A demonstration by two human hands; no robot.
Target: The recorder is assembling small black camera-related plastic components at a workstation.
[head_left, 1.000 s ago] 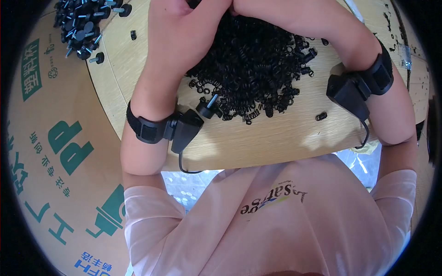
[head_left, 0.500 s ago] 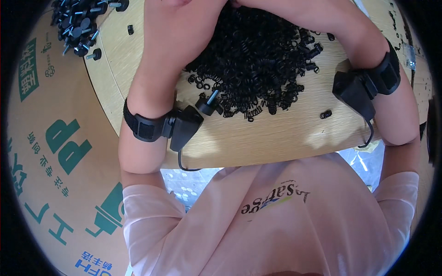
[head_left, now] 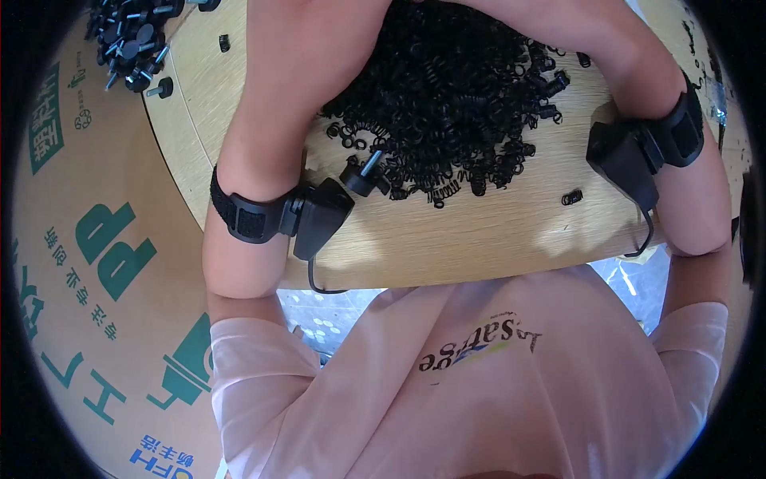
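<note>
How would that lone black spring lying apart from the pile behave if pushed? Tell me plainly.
The lone spring lies on its side on the smooth wooden tabletop, so a push would probably roll it. It looks tiny and open-coiled, likely very light and squashy. Near the spring pile, it might snag other coils.
</note>
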